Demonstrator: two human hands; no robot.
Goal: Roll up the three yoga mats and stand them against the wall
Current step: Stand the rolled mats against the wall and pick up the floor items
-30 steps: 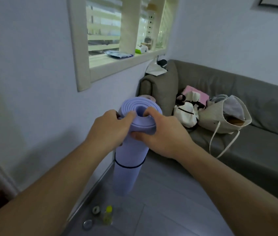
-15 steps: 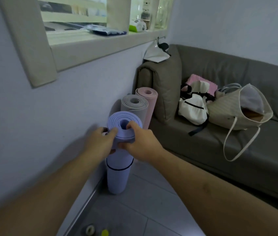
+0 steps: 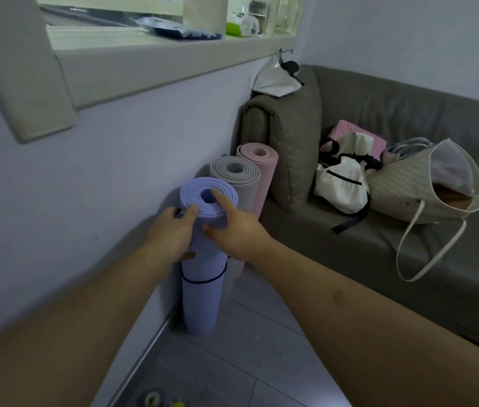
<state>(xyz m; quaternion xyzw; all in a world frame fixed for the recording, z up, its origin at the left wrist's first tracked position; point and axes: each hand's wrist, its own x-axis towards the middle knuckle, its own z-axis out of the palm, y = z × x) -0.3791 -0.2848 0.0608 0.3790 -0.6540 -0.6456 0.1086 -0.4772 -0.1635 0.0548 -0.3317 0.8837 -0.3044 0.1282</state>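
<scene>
The last step is in hand: the lilac mat [image 3: 201, 292] stands on end at the wall [image 3: 100, 183], the grey mat [image 3: 236, 177] and pink mat [image 3: 260, 160] at its 1 o'clock. The left hand [image 3: 170, 233] and right hand [image 3: 236, 227] clasp its top. Next, both hands should let go gently, checking it leans steady.

No legible txt/labels anywhere; green-white pack [image 3: 242, 23] on sill maybe printed, too blurry to read.

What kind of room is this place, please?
Most likely a living room at home: a grey sofa with bags on it, a window sill, and rolled yoga mats against the wall.
</scene>
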